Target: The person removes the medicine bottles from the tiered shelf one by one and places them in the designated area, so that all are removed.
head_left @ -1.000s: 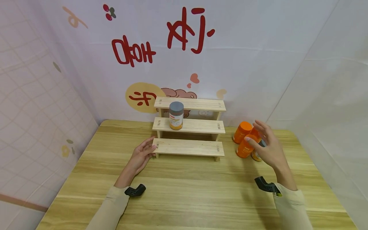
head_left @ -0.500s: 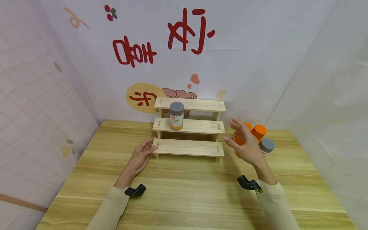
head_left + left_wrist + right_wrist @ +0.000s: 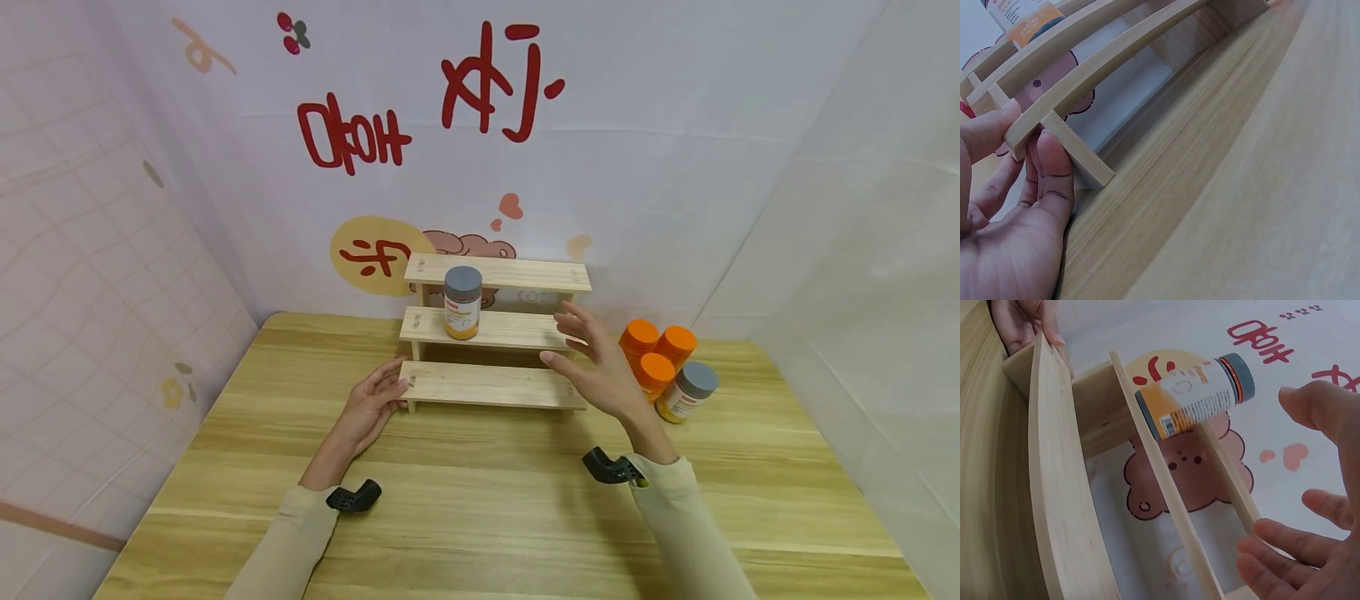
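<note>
A three-step wooden display shelf (image 3: 487,385) stands against the back wall. My left hand (image 3: 375,407) grips the left end of its lowest board. In the left wrist view the thumb (image 3: 1007,115) lies on top of the board and the fingers are beneath. A bottle with a grey lid (image 3: 462,308) stands upright on the middle board, left of centre. My right hand (image 3: 603,375) hovers over the shelf's right end, holding nothing. Its fingers (image 3: 1291,540) are spread and loosely bent, apart from the bottle in the right wrist view.
Right of the shelf on the wooden table (image 3: 480,508), several bottles stand close together. Orange bottles (image 3: 654,375) are grouped beside a grey-lidded bottle (image 3: 686,392). A printed white cloth (image 3: 675,167) hangs behind.
My right hand has moved left from beside the orange bottles to the shelf's right end, bringing the bottle group into fuller view. My left hand keeps its grip on the shelf.
</note>
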`<act>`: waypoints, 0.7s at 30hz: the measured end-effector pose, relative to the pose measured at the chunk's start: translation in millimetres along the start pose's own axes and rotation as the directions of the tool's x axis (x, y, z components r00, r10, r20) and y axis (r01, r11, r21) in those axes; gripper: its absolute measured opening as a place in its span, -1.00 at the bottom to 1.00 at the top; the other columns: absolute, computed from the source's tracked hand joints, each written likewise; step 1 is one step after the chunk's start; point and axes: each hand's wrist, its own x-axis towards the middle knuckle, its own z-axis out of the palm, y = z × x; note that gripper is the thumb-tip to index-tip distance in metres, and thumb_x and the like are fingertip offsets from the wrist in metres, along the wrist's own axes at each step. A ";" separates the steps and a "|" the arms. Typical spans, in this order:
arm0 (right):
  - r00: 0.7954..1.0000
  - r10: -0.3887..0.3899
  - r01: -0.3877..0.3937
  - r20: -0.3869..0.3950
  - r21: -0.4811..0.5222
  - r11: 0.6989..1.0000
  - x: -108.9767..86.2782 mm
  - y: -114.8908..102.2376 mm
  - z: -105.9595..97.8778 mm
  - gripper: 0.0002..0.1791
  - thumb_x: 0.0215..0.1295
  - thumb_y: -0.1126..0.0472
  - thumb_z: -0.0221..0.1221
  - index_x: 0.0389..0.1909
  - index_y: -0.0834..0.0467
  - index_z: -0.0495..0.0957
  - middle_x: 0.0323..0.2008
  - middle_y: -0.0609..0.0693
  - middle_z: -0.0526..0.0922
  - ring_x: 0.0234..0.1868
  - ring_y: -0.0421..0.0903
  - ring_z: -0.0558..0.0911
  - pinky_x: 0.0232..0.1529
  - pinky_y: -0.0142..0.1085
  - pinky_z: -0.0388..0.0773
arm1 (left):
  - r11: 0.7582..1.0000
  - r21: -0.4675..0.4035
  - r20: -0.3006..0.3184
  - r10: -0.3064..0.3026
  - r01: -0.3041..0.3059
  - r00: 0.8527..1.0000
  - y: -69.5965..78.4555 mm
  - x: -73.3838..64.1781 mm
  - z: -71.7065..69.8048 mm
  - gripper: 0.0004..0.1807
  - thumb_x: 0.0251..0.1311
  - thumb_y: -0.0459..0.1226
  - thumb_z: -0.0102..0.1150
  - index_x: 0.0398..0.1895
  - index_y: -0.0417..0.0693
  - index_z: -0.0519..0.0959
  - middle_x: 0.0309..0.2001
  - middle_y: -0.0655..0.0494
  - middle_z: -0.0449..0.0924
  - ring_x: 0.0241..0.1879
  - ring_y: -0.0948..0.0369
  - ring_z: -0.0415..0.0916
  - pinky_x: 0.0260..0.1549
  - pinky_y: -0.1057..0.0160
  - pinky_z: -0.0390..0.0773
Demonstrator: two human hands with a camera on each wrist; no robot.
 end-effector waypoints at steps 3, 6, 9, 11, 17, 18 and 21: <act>1.000 0.003 -0.004 0.018 0.029 1.000 6.4 -4.6 6.8 -0.14 0.37 0.09 0.35 0.58 -0.18 0.13 0.48 0.04 0.38 0.50 0.10 0.37 0.49 0.11 0.32 | 1.000 0.000 0.002 -0.002 0.002 1.000 0.3 0.3 -0.1 -0.25 0.51 -0.30 0.11 0.64 -0.17 0.04 0.15 0.14 0.41 -0.07 0.34 0.46 -0.16 0.41 0.60; 1.000 -0.006 0.004 0.025 0.055 0.998 12.8 -8.8 12.7 -0.15 0.36 0.10 0.36 0.57 -0.15 0.15 0.46 0.06 0.39 0.48 0.12 0.38 0.48 0.12 0.34 | 1.000 -0.007 -0.001 -0.004 0.004 1.000 0.7 0.5 0.1 -0.25 0.49 -0.30 0.13 0.63 -0.17 0.05 0.14 0.12 0.40 -0.09 0.34 0.46 -0.16 0.41 0.61; 1.000 -0.002 -0.001 0.031 0.067 0.998 20.1 -12.7 18.9 -0.17 0.36 0.06 0.36 0.55 -0.20 0.17 0.45 0.06 0.42 0.46 0.13 0.41 0.45 0.14 0.37 | 1.000 -0.009 0.004 -0.006 0.006 1.000 1.4 0.5 0.2 -0.24 0.49 -0.30 0.14 0.63 -0.17 0.04 0.13 0.14 0.40 -0.11 0.34 0.46 -0.16 0.41 0.60; 0.999 0.011 -0.014 0.041 0.068 0.998 25.8 -15.3 23.7 -0.17 0.36 0.03 0.36 0.55 -0.24 0.17 0.44 0.07 0.43 0.45 0.13 0.43 0.44 0.13 0.39 | 1.000 -0.013 0.003 -0.007 0.007 1.000 1.7 0.3 0.2 -0.24 0.49 -0.30 0.14 0.63 -0.17 0.05 0.11 0.14 0.40 -0.12 0.35 0.46 -0.17 0.41 0.60; 0.996 0.050 -0.057 0.073 0.088 0.995 43.1 -21.3 40.7 -0.12 0.34 0.00 0.37 0.58 -0.12 0.15 0.42 0.11 0.44 0.44 0.12 0.45 0.44 0.07 0.41 | 1.000 -0.023 0.001 -0.011 0.011 1.000 1.8 -0.5 -0.4 -0.26 0.49 -0.32 0.14 0.63 -0.15 0.07 0.06 0.12 0.37 -0.15 0.36 0.46 -0.19 0.43 0.61; 0.995 0.057 -0.064 0.077 0.095 0.993 45.7 -22.0 43.5 -0.11 0.34 0.00 0.37 0.59 -0.09 0.14 0.42 0.12 0.45 0.44 0.12 0.45 0.45 0.06 0.41 | 1.000 -0.021 0.005 -0.010 0.010 1.000 1.7 -0.5 -0.4 -0.25 0.49 -0.31 0.14 0.63 -0.16 0.06 0.07 0.13 0.37 -0.15 0.36 0.46 -0.19 0.43 0.61; 0.994 0.065 -0.074 0.089 0.109 0.991 53.4 -22.9 50.9 -0.11 0.34 0.03 0.37 0.59 -0.05 0.14 0.42 0.18 0.44 0.43 0.13 0.46 0.44 0.07 0.41 | 1.000 -0.016 0.013 -0.001 0.002 1.000 1.3 0.0 -0.9 -0.23 0.49 -0.31 0.14 0.64 -0.19 0.03 0.05 0.12 0.36 -0.16 0.36 0.45 -0.19 0.43 0.61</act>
